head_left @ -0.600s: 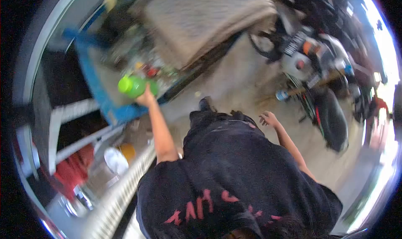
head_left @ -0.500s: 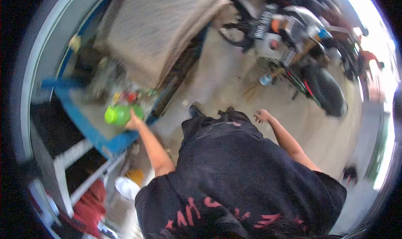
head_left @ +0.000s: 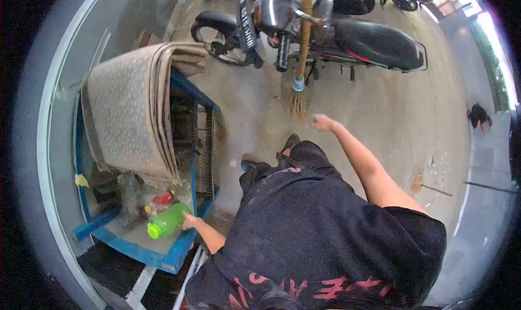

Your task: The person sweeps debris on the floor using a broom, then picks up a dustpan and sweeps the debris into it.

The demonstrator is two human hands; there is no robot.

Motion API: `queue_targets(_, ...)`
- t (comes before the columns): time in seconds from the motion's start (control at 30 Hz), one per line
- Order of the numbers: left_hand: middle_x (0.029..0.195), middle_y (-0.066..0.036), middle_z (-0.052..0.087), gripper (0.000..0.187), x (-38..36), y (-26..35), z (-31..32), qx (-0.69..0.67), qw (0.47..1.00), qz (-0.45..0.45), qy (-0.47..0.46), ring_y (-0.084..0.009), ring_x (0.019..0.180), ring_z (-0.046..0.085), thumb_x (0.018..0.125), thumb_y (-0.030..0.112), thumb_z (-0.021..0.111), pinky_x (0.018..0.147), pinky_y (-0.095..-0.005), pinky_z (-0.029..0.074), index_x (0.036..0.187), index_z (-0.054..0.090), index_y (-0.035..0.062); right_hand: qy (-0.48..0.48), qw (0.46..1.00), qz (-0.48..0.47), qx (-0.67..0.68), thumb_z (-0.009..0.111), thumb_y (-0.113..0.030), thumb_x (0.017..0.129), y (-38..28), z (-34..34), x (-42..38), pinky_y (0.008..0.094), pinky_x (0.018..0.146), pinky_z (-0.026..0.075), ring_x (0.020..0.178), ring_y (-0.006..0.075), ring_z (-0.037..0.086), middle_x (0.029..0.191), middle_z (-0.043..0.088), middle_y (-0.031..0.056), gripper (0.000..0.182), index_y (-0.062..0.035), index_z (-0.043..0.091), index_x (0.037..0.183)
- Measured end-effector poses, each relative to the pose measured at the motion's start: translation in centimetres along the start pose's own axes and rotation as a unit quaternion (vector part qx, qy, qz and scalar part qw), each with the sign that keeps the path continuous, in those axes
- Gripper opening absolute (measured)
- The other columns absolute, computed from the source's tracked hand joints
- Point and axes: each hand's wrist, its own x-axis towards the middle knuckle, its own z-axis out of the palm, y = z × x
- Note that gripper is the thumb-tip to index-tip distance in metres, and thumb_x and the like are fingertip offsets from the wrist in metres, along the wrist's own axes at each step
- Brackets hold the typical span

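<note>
My left hand (head_left: 190,221) is closed around the base end of a bright green bottle (head_left: 169,219). The bottle lies on its side over the corner of a blue-framed table (head_left: 135,250), its lime cap (head_left: 155,231) pointing away from me. Just behind it is a small red item (head_left: 161,200) among clear plastic or glass pieces. My right hand (head_left: 324,122) is raised over the floor, smeared by motion, close to the bristles of a straw broom (head_left: 297,101) in this view.
A thick folded beige carpet (head_left: 127,109) is draped over the blue frame. Ahead stands a black motorcycle (head_left: 374,41), with the broom's long handle across it. A stick with a tan end (head_left: 418,184) lies on the floor at right. A grey wall (head_left: 70,120) runs along the left.
My view has turned right, so the motorcycle and broom now sit straight ahead. My left hand still grips the green bottle over the table corner. My right hand has come near the broom.
</note>
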Motion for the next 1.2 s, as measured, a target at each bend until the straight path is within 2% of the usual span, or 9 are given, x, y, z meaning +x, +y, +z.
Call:
queue_targets(0.03, 0.105, -0.027, 0.045, 0.061, -0.4, -0.7, 0.4, 0.001, 1.000, 0.008, -0.007, -0.0350, 0.094, 0.048, 0.067, 0.022, 0.068, 0.077, -0.0429, 0.044, 0.106, 0.040, -0.0149, 0.113, 0.988, -0.088, -0.051, 0.050, -0.020, 0.073, 1.5, -0.8, 2.2, 0.0392, 0.061, 0.047, 0.071, 0.0311, 0.058, 0.078, 0.059, 0.0183, 0.022, -0.0004, 0.054, 0.083)
queue_targets(0.1, 0.079, -0.021, 0.058, 0.049, -7.3, 3.0, -6.8, 0.346, 0.779, 0.476, -0.216, -0.0347, 0.066, 0.055, 0.068, 0.039, 0.065, 0.062, -0.0404, 0.043, 0.094, 0.053, -0.0008, 0.233, 0.960, -0.155, 0.013, 0.055, -0.018, 0.070, 0.6, -5.6, 5.3, 0.0387, 0.069, 0.043, 0.077, 0.0347, 0.051, 0.083, 0.055, 0.0204, 0.022, -0.0004, 0.050, 0.083)
queue_targets(0.13, 0.079, -0.021, 0.058, 0.049, -8.8, 2.1, -6.0, 0.343, 0.775, 0.486, -0.213, -0.0347, 0.066, 0.055, 0.068, 0.039, 0.065, 0.062, -0.0404, 0.043, 0.094, 0.053, -0.0008, 0.298, 0.938, -0.141, 0.108, 0.060, -0.020, 0.069, 0.1, -7.8, 7.1, 0.0375, 0.076, 0.040, 0.085, 0.0340, 0.048, 0.093, 0.052, 0.0200, 0.032, -0.0001, 0.048, 0.091)
queue_targets(0.23, 0.073, -0.006, 0.052, 0.019, -12.1, -3.3, -1.2, -0.044, 0.862, 0.130, -0.489, -0.0196, 0.062, 0.052, 0.079, 0.023, 0.052, 0.050, -0.0275, 0.042, 0.077, 0.054, 0.0045, 0.532, 0.821, -0.153, 0.141, 0.069, -0.027, 0.062, -4.6, -15.6, 9.7, 0.0371, 0.083, 0.037, 0.092, 0.0321, 0.047, 0.099, 0.051, 0.0174, 0.053, 0.0003, 0.047, 0.102)
queue_targets(0.37, 0.072, -0.002, 0.053, 0.021, -16.9, -3.4, 1.4, 0.065, 0.680, -0.088, -0.725, -0.0135, 0.060, 0.052, 0.083, 0.026, 0.051, 0.050, -0.0262, 0.042, 0.088, 0.054, 0.0056, 0.570, 0.786, -0.180, 0.157, 0.071, -0.027, 0.060, -8.4, -22.0, 12.0, 0.0355, 0.082, 0.041, 0.098, 0.0292, 0.050, 0.102, 0.052, 0.0185, 0.061, 0.0002, 0.046, 0.108)
queue_targets(0.53, 0.087, -0.010, 0.060, 0.027, -27.6, 5.9, 3.3, 0.210, 0.618, 0.159, -0.741, -0.0148, 0.064, 0.056, 0.084, 0.023, 0.052, 0.054, -0.0260, 0.046, 0.098, 0.051, -0.0001, 0.546, 0.822, -0.018, 0.161, 0.067, -0.039, 0.052, -9.6, -22.9, 14.1, 0.0389, 0.074, 0.045, 0.081, 0.0299, 0.057, 0.081, 0.058, 0.0168, 0.053, -0.0023, 0.057, 0.088)
queue_targets(0.6, 0.086, -0.010, 0.060, 0.027, -32.2, 9.4, 6.6, 0.232, 0.587, 0.187, -0.753, -0.0150, 0.064, 0.057, 0.084, 0.022, 0.051, 0.055, -0.0258, 0.046, 0.099, 0.050, -0.0004, 0.436, 0.874, -0.106, 0.187, 0.065, -0.035, 0.053, -8.8, -24.4, 13.0, 0.0412, 0.075, 0.043, 0.085, 0.0341, 0.054, 0.088, 0.056, 0.0195, 0.044, -0.0024, 0.057, 0.081)
queue_targets(0.83, 0.086, -0.009, 0.056, 0.025, -47.9, 14.1, 13.5, 0.138, 0.407, 0.415, -0.802, -0.0192, 0.069, 0.056, 0.079, 0.011, 0.051, 0.059, -0.0294, 0.046, 0.101, 0.047, -0.0016, 0.529, 0.786, -0.219, 0.234, 0.066, -0.029, 0.053, -3.2, -18.6, 0.3, 0.0381, 0.066, 0.038, 0.073, 0.0290, 0.045, 0.076, 0.047, 0.0109, 0.038, -0.0058, 0.047, 0.077)
queue_targets(1.2, 0.073, -0.010, 0.057, 0.023, -70.1, 13.6, 13.0, 0.071, 0.119, 0.583, -0.801, -0.0195, 0.064, 0.055, 0.072, 0.015, 0.060, 0.059, -0.0320, 0.045, 0.087, 0.054, -0.0011, 0.594, 0.710, -0.055, 0.374, 0.061, -0.020, 0.058, 10.1, -15.0, -15.6, 0.0350, 0.081, 0.032, 0.087, 0.0263, 0.044, 0.087, 0.051, 0.0080, 0.033, -0.0065, 0.052, 0.086)
